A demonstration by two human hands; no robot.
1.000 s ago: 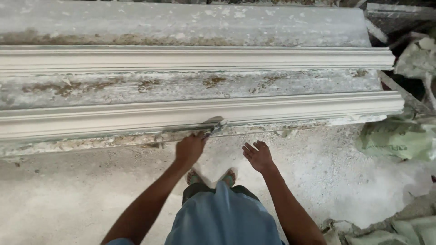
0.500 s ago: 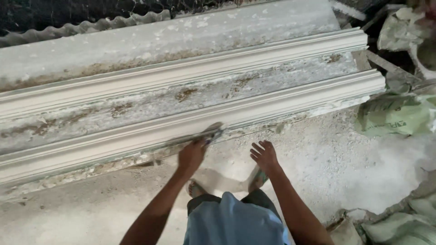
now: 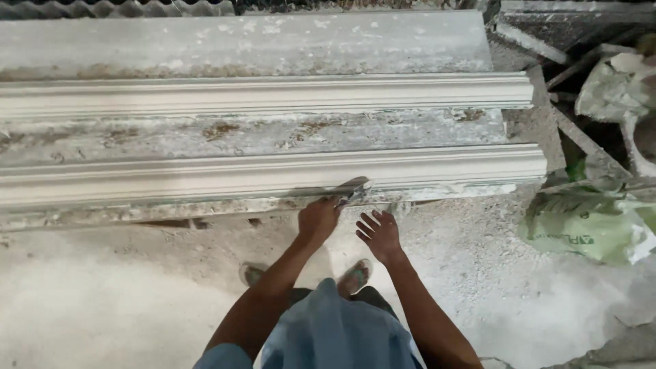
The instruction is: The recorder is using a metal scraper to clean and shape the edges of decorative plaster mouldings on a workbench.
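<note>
Two long white plaster cornice mouldings lie on a low grey slab bench (image 3: 239,41). The near moulding (image 3: 205,178) runs left to right in front of me, the far moulding (image 3: 273,92) behind it. My left hand (image 3: 318,219) grips a small metal scraper (image 3: 354,193), its blade against the near moulding's lower front edge. My right hand (image 3: 378,234) hovers just right of it with fingers spread, holding nothing, close to the bench edge. My feet in sandals (image 3: 355,277) stand on the dusty floor below.
White plaster dust covers the floor (image 3: 102,301). Green and white sacks (image 3: 588,229) lie at the right. Debris and a pale crumpled bag (image 3: 615,82) sit at the upper right. Corrugated sheeting (image 3: 116,7) runs behind the bench.
The view has levelled out and shifted. My left hand stays with the scraper on the near moulding's lower edge. My right hand remains spread beside it.
</note>
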